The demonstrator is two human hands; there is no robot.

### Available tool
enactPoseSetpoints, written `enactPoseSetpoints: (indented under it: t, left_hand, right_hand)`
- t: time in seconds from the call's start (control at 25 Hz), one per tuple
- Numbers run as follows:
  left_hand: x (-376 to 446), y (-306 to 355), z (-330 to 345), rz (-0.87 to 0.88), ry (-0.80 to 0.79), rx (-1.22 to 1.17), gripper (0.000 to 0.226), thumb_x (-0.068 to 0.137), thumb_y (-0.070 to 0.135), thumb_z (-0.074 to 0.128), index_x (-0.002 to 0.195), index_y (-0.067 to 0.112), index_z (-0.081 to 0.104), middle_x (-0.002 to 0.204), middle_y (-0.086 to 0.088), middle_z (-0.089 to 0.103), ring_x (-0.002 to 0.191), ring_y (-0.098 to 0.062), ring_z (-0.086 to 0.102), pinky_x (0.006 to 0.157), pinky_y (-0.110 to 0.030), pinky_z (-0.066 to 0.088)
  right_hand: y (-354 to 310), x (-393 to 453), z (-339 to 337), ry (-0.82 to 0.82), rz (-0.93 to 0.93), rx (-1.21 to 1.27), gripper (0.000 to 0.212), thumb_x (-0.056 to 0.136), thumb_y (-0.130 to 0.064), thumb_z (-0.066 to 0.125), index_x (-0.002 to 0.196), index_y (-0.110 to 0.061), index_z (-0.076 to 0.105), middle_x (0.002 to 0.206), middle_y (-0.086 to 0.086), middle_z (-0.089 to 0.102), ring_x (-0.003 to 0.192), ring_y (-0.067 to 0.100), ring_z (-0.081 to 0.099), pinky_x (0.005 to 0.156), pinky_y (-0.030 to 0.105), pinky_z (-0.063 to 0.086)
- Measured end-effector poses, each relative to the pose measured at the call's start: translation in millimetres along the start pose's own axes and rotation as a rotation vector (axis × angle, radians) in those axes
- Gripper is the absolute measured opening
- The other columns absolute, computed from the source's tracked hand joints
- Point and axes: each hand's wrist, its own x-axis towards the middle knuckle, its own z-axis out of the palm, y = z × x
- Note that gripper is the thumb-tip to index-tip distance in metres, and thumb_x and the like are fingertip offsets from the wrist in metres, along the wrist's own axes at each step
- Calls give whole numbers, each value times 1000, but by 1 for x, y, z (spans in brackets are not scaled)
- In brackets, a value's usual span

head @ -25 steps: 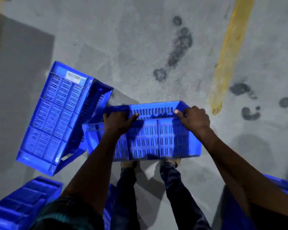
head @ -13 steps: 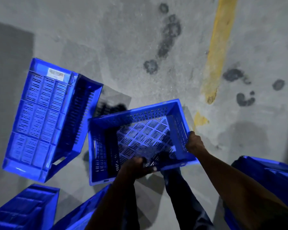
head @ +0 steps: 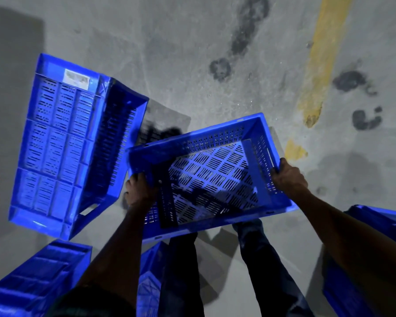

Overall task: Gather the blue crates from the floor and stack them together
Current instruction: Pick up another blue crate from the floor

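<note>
Near the middle of the frame, my left hand [head: 140, 191] and right hand [head: 288, 177] curl tight around the slotted blue plastic crate [head: 210, 177], opening up, probably ready for stacking.

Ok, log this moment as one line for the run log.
phase: carrying | left hand: grips crate's left rim | right hand: grips right rim | held crate: open side up | tipped crate: on floor, left

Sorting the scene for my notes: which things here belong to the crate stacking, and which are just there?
Job: held crate, left hand, right hand, tipped crate, crate at lower left, crate at right edge.
Just there: yellow floor line, dark stains.
</note>
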Motion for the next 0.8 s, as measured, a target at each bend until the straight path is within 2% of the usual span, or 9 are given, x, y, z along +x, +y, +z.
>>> enactPoseSetpoints:
  t: [0.16, 0.24, 0.36, 0.48, 0.56, 0.64, 0.68, 0.72, 0.8]
  left_hand:
    - [5, -9, 20, -133, 199, -255, 95, 78, 55, 73, 146, 5, 30, 146, -23, 36, 136, -42, 33, 102, -62, 35]
    - [7, -10, 26, -204, 173, -401, 105, 78, 56, 74, 151, 2, 20, 149, -28, 33, 138, -44, 32, 108, -59, 32]
    - [10, -10, 26, -272, 98, -464, 110, 80, 54, 74, 153, -1, 12, 146, -35, 36, 136, -48, 38, 109, -52, 34]
    - [16, -20, 23, -323, 70, -498, 103, 75, 60, 75, 144, -2, 30, 137, -33, 47, 127, -47, 48, 103, -52, 42]
    - [19, -30, 16, -366, 48, -478, 86, 72, 67, 73, 113, -6, 55, 113, -30, 62, 110, -43, 60, 93, -48, 50]
    - [18, -37, 9, -374, 15, -535, 74, 72, 71, 70, 78, -2, 64, 78, -21, 65, 84, -36, 65, 74, -39, 52]
    - [16, -38, 6, -360, -11, -567, 71, 74, 70, 69, 71, -1, 64, 67, -17, 62, 75, -32, 64, 66, -36, 48]
    - [13, -38, 0, -340, -36, -580, 69, 75, 69, 69, 69, 0, 65, 63, -15, 61, 71, -31, 63, 61, -34, 44]
    - [3, -35, -13, -303, -41, -586, 72, 73, 71, 69, 74, -1, 69, 68, -19, 64, 73, -31, 64, 64, -33, 42]
  right_hand:
    - [-5, 1, 3, 48, -21, 37, 34, 89, -29, 57, 114, -8, 51, 108, 27, 62, 99, 44, 62, 80, 45, 51]
    - [-11, -2, 4, 68, -86, 203, 48, 76, -22, 59, 120, -4, 49, 105, 23, 62, 95, 39, 62, 74, 41, 47]
    - [-22, -5, 3, 130, -90, 404, 64, 58, -25, 48, 118, -3, 52, 99, 14, 60, 85, 28, 55, 70, 37, 45]
    - [-19, -3, 4, 158, -47, 435, 49, 70, -22, 50, 113, 0, 56, 104, 23, 64, 92, 37, 59, 76, 39, 46]
    - [-17, -2, 0, 180, 2, 459, 37, 83, -22, 53, 111, 1, 57, 107, 28, 65, 100, 43, 60, 81, 42, 47]
    - [-13, -7, -7, 207, 19, 479, 41, 85, -28, 52, 112, 3, 57, 109, 31, 64, 102, 46, 60, 83, 41, 46]
    - [-12, -11, -13, 217, 25, 492, 46, 84, -31, 50, 112, 4, 57, 109, 33, 64, 103, 46, 59, 83, 42, 45]
    - [-12, -16, -19, 229, 15, 500, 52, 81, -35, 47, 113, 5, 56, 110, 34, 63, 103, 47, 59, 84, 43, 45]
    - [-17, -31, -36, 262, -13, 508, 55, 80, -36, 45, 112, 7, 55, 111, 35, 62, 104, 48, 58, 85, 44, 44]
